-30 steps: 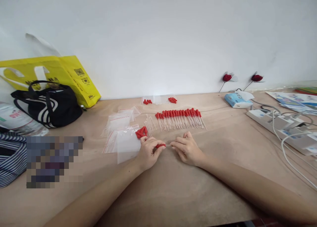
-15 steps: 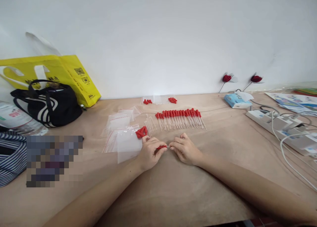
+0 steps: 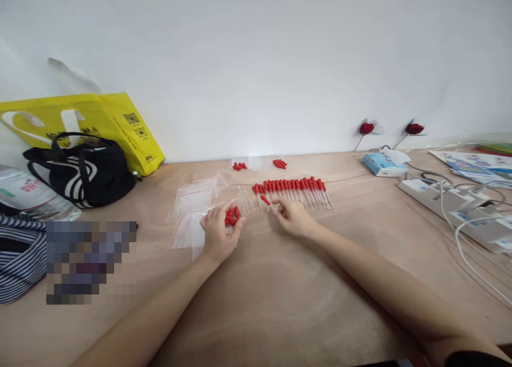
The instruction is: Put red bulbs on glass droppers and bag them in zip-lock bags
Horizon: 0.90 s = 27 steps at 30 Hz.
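My right hand (image 3: 295, 216) pinches a glass dropper with a red rubber bulb (image 3: 265, 200), held low over the near left end of a row of droppers (image 3: 296, 185). These lie side by side, red bulbs toward the wall and clear tubes toward me. My left hand (image 3: 221, 233) curves round a small pile of red rubber bulbs (image 3: 232, 215), thumb and fingers apart; whether it touches them I cannot tell. Several bare glass tubes (image 3: 245, 200) lie between the pile and the row. Clear zip bags (image 3: 182, 225) spread under and left of my left hand.
Toward the wall lie more small bags with red bulbs (image 3: 280, 164). At left stand a yellow bag (image 3: 116, 111), a black bag (image 3: 100, 175) and a water bottle (image 3: 36, 193). On the right are a tissue pack (image 3: 384, 165) and a power strip (image 3: 452, 212) with cables.
My hands have moved apart. The right carried the dropper forward to the row's left end, while the left let go of its red bulb and moved back left to the bulb pile.
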Tool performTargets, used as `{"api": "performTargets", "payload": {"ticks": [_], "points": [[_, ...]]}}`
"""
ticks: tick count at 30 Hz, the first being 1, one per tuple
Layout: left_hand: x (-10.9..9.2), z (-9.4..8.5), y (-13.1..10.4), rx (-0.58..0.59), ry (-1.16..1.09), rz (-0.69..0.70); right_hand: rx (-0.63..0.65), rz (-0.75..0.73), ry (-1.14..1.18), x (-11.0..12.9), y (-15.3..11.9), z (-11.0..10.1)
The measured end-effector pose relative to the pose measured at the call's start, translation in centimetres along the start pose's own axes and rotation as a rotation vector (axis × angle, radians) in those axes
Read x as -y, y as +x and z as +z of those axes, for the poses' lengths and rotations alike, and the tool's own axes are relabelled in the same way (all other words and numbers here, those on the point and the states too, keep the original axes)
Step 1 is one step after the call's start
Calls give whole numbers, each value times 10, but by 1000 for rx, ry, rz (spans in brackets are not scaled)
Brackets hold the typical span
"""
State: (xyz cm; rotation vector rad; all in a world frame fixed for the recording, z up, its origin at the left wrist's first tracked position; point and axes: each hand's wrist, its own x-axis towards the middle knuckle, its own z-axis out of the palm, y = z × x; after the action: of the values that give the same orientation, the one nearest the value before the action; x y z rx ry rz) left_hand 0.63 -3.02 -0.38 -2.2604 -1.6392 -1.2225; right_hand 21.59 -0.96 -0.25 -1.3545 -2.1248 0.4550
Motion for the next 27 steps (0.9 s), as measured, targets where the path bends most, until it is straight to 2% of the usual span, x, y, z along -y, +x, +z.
{"api": "performTargets", "payload": {"ticks": [2,5,10,15,19,27], "points": [[8,0,3,-35,28,-64,-82,142,-20,0,19,7],[16,0,5,-19,55,-123,-141,289,-81,4,44,18],[16,-1,5,73,105,-179,-109,498,-220,17,66,30],[16,0,4,156,129,-170,-25,500,-282,23,70,32],[18,1,4,211,146,-194,-27,471,-314,23,69,32],[18,2,4,229,133,-203,-45,386,-326,28,67,35]]}}
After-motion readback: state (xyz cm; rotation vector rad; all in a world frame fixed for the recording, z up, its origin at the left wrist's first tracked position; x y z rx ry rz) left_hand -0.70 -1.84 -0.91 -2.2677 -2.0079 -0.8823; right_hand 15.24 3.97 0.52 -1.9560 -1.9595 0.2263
